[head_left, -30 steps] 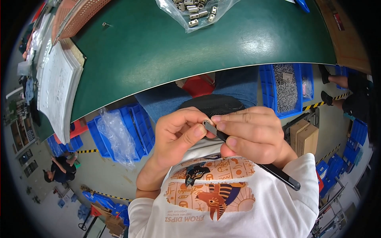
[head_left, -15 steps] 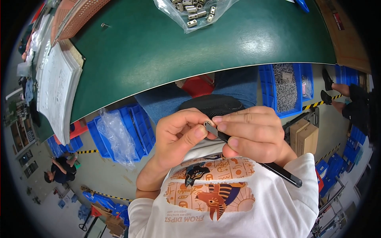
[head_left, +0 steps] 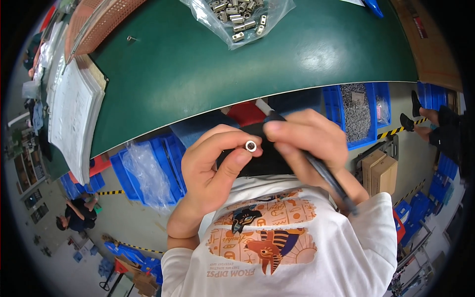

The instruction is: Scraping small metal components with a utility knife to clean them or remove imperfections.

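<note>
Between the thumb and fingers of my left hand [head_left: 208, 168] is a small silvery metal sleeve [head_left: 251, 146], its round open end facing up. My right hand [head_left: 314, 141], a little blurred, grips a slim black-handled tool [head_left: 326, 175]. The tool's pale flat tip points away from me, toward the table edge, apart from the sleeve. Its exact kind cannot be made out. Both hands are above my lap, in front of my white shirt. On the table beyond lies a clear plastic bag [head_left: 202, 15] of metal pieces [head_left: 237, 27], several showing holes.
The green table [head_left: 198, 69] curves ahead of me. A screw [head_left: 131, 38], a stack of papers [head_left: 74, 114] and a pinkish perforated basket [head_left: 101, 27] are at its left. Blue bins [head_left: 173, 168] flank my legs. Cartons [head_left: 381, 173] stand right; other people are farther off.
My right hand has drawn the tool's tip out of the sleeve and swung it up toward the table. My left hand has shifted slightly left, turning the sleeve's open end upward.
</note>
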`<state>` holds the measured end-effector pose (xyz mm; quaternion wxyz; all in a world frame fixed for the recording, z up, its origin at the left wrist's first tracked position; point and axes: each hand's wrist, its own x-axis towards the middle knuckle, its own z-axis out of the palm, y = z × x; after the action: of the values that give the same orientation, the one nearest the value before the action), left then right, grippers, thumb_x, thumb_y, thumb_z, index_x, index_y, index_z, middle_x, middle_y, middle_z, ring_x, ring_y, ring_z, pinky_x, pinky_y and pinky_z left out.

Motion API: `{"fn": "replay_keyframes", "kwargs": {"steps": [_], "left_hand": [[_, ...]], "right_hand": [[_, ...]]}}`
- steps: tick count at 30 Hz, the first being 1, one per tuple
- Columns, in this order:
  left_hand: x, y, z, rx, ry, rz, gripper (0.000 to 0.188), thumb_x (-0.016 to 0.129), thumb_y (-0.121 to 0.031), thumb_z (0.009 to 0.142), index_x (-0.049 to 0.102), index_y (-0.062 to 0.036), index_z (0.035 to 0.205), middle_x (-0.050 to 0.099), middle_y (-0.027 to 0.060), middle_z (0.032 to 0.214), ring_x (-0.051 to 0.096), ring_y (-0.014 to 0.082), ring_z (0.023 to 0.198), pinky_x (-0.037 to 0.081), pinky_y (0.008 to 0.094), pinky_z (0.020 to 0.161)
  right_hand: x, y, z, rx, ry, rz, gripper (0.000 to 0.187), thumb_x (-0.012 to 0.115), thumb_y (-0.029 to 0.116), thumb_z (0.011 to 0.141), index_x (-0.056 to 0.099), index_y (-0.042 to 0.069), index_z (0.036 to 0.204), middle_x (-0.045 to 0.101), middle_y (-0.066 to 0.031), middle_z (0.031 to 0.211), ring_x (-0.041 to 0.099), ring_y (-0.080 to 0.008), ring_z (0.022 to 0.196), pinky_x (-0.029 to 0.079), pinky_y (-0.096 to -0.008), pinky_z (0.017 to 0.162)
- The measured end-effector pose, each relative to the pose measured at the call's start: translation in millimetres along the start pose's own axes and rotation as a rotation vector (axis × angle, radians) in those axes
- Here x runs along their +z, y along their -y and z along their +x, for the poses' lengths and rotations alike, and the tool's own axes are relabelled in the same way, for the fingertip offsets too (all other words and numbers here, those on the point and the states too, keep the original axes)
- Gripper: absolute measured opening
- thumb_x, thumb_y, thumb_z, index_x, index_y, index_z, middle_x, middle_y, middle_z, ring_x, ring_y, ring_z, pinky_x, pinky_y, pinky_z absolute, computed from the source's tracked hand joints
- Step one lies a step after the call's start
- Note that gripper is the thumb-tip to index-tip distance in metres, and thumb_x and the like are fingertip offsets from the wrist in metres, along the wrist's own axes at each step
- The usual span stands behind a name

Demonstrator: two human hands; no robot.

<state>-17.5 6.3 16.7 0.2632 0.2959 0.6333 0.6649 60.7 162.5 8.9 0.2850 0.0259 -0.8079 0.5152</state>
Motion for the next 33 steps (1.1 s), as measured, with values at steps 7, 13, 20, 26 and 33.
{"fn": "replay_keyframes", "kwargs": {"steps": [7, 13, 20, 26, 33], "left_hand": [[-8, -5, 7, -0.142, 0.172, -0.103, 0.007, 0.056, -0.002, 0.078, 0.058, 0.0037, 0.081, 0.059, 0.0103, 0.075, 0.056, 0.0133, 0.068, 0.043, 0.0219, 0.059], [-80, -13, -33, 0.185, -0.477, -0.227, 0.018, 0.057, -0.008, 0.075, 0.057, -0.0032, 0.092, 0.058, 0.0109, 0.085, 0.055, 0.0191, 0.076, 0.045, 0.03, 0.067], [-139, 212, -209, -1.084, -0.641, -0.089, 0.063, 0.03, -0.049, 0.084, 0.038, -0.0019, 0.124, 0.05, 0.017, 0.115, 0.049, 0.0276, 0.103, 0.037, 0.0361, 0.09], [-106, 131, -87, -0.878, -0.351, 0.839, 0.044, 0.04, -0.04, 0.086, 0.058, -0.0006, 0.091, 0.061, 0.017, 0.083, 0.055, 0.0358, 0.085, 0.04, 0.039, 0.08], [-38, -1, -14, 0.293, -0.157, 1.041, 0.014, 0.066, -0.009, 0.061, 0.057, -0.0088, 0.072, 0.056, 0.0052, 0.077, 0.056, 0.0235, 0.08, 0.038, 0.0409, 0.082]], "right_hand": [[-2, -8, 12, -0.074, 0.119, 0.083, 0.025, 0.068, 0.009, 0.063, 0.063, 0.004, 0.087, 0.05, -0.0074, 0.073, 0.05, -0.017, 0.058, 0.04, -0.0254, 0.049], [-38, -15, 29, 0.015, -0.108, -0.161, 0.018, 0.067, 0.006, 0.063, 0.059, 0.002, 0.079, 0.052, -0.0085, 0.074, 0.05, -0.018, 0.064, 0.04, -0.0253, 0.056], [-17, -34, 41, -0.079, -0.024, -0.215, 0.022, 0.068, 0.001, 0.06, 0.06, 0.004, 0.08, 0.051, -0.0074, 0.071, 0.049, -0.0169, 0.056, 0.039, -0.025, 0.049], [-9, -41, 36, -0.147, -0.055, -0.344, 0.021, 0.071, 0.008, 0.057, 0.06, 0.007, 0.075, 0.05, -0.0052, 0.067, 0.049, -0.0181, 0.052, 0.037, -0.0272, 0.044], [20, -35, 27, -0.176, -0.03, -0.428, 0.02, 0.071, 0.019, 0.057, 0.058, 0.011, 0.07, 0.047, -0.0013, 0.066, 0.048, -0.0163, 0.053, 0.036, -0.0276, 0.045]]}}
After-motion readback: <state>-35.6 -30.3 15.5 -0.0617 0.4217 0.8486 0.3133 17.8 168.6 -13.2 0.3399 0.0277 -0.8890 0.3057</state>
